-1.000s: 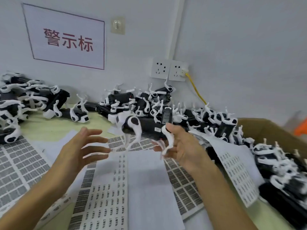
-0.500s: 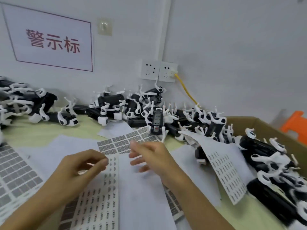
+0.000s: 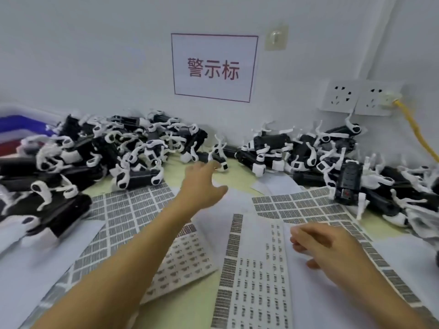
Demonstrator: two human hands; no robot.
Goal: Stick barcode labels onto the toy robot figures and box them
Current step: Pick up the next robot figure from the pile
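At the far left of the counter, a dense heap of toy robots is piled against the wall, black bodies tangled with white legs. A snag could be caused here: thin legs are interlocked, so if one figure is pulled, its neighbours may be dragged off the counter's near edge.

The left hand is stretched toward the far middle, fingers spread and nothing held, its tips just beside a small toy robot lying alone at the heap's right fringe. This figure is seen as black with white curved limbs pointing up; whether it already bears a label cannot be told. A fumble is judged likely if only a slender leg is caught, since the body could swing or slip.

Below the forearm, label sheets are spread flat and overlapped; they could be shifted or creased by a dragged arm, and stickers may be lifted.

Nearer and to the right, the right hand hovers low over a narrow label strip, fingers loosely curled with no label visibly held.

At the far right, a second heap lies under the wall sockets, with a yellow cable hanging beside it, where a lifted leg could be hooked. No box is in view.
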